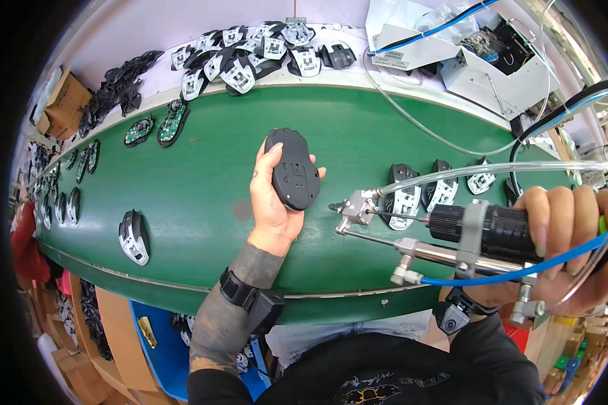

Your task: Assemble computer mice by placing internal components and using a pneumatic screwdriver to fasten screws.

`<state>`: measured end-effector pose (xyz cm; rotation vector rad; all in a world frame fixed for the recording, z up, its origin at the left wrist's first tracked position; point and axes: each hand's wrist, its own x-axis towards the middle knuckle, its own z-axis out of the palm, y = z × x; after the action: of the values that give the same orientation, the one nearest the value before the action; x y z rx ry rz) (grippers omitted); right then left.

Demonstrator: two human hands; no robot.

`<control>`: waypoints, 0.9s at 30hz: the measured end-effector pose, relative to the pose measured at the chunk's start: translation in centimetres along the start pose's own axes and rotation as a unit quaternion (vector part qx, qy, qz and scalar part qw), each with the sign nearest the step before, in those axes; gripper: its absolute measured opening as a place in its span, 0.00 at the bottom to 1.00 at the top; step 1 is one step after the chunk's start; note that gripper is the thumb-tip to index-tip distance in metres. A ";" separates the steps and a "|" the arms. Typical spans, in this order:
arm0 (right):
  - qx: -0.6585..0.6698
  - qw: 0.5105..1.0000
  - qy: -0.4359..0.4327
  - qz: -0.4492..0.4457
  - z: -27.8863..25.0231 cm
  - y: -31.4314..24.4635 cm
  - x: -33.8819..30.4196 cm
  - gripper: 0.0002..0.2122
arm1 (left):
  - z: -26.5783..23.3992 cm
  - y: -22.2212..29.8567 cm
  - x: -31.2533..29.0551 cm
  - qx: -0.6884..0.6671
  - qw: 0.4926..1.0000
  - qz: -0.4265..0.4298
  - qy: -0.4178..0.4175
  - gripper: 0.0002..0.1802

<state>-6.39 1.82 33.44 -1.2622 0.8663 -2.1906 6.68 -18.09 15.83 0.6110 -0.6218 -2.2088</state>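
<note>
My left hand [271,192] is closed round a black computer mouse [294,169], its underside turned up, above the green work surface. My right hand [571,250] grips a black and silver automatic screwdriver [483,229] with clear and blue air tubes. The tool lies almost level, its metal tip block [358,209] pointing left toward the mouse but apart from it. Behind the tool lie a few black and silver mouse shells [403,202]. Another mouse shell [134,236] lies alone to the left of my left forearm.
Many silver and black mouse shells [240,73] crowd the far white ledge beside dark parts [118,88]. Mice with green circuit boards [173,123] lie at the far left. An opened white machine [496,67] stands far right. A blue bin [159,358] sits below the near edge. Air tubes [439,145] cross the right side.
</note>
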 end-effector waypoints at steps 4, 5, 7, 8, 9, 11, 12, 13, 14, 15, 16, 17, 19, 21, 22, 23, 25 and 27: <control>0.064 0.989 -0.123 -0.045 -1.7 2.9 0.3 0.23 | 0.9 0.0 -0.8 -0.041 0.997 -0.031 -0.066 0.23; 0.044 0.996 -0.063 -0.034 -0.2 2.6 -0.2 0.23 | 1.1 -0.1 -1.0 -0.049 0.995 -0.041 -0.080 0.23; 0.042 0.998 -0.040 -0.033 0.4 2.8 -0.4 0.23 | 1.4 -0.5 -1.0 -0.050 0.994 -0.048 -0.089 0.23; 0.047 0.998 -0.020 -0.032 0.7 2.9 -0.3 0.23 | 1.4 -0.4 -1.2 -0.048 0.993 -0.049 -0.093 0.24; 0.050 0.998 -0.020 -0.030 1.1 3.0 -0.1 0.23 | 1.4 -0.3 -1.3 -0.047 0.994 -0.048 -0.091 0.24; 0.011 1.000 0.022 0.001 2.0 2.8 0.6 0.16 | 1.4 -0.3 -1.4 -0.049 0.993 -0.042 -0.100 0.27; 0.011 1.000 0.022 0.001 1.9 2.9 0.6 0.16 | 1.4 -0.4 -1.5 -0.049 0.993 -0.042 -0.099 0.27; 0.022 1.000 0.002 0.005 1.8 3.2 0.6 0.16 | 1.3 -0.4 -1.5 -0.062 0.992 -0.040 -0.100 0.26; 0.041 0.999 -0.019 0.007 1.9 3.7 0.6 0.16 | 1.1 -0.1 -1.7 -0.071 0.992 -0.034 -0.098 0.25; 0.050 0.998 -0.021 0.007 2.1 3.8 0.7 0.16 | 1.0 0.0 -1.9 -0.065 0.993 -0.027 -0.093 0.25; 0.034 0.999 -0.021 0.002 2.3 3.7 0.7 0.16 | 1.1 -0.3 -2.1 -0.086 0.991 -0.049 -0.085 0.26; 0.022 1.000 -0.021 -0.005 2.4 3.6 0.7 0.16 | 1.2 -0.4 -2.2 -0.105 0.989 -0.068 -0.076 0.26; 0.043 0.998 -0.033 -0.020 1.3 3.4 0.2 0.20 | 2.2 -0.6 -2.1 -0.078 0.990 -0.061 -0.102 0.29; 0.004 1.000 0.007 0.011 1.7 3.5 0.4 0.20 | 1.1 -0.7 -0.7 0.214 0.968 0.002 -0.132 0.27; 0.014 1.000 0.005 0.012 1.7 3.3 0.6 0.20 | 0.3 -0.4 0.2 0.488 0.819 0.264 -0.146 0.27; 0.012 0.998 -0.007 0.058 1.3 2.9 0.8 0.20 | -0.2 -0.1 0.8 0.626 0.674 0.372 -0.119 0.26; 0.015 0.994 -0.060 0.086 -0.2 2.3 1.1 0.19 | -2.4 -0.6 1.5 0.718 0.590 0.345 -0.127 0.29; -0.002 0.997 -0.066 0.042 -0.3 1.5 1.4 0.18 | -2.7 -1.0 1.6 0.718 0.612 0.310 -0.121 0.29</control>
<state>-7.18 -0.06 33.06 -1.3320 0.8559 -2.0155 6.79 -19.32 12.84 0.6250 -2.3592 -0.7088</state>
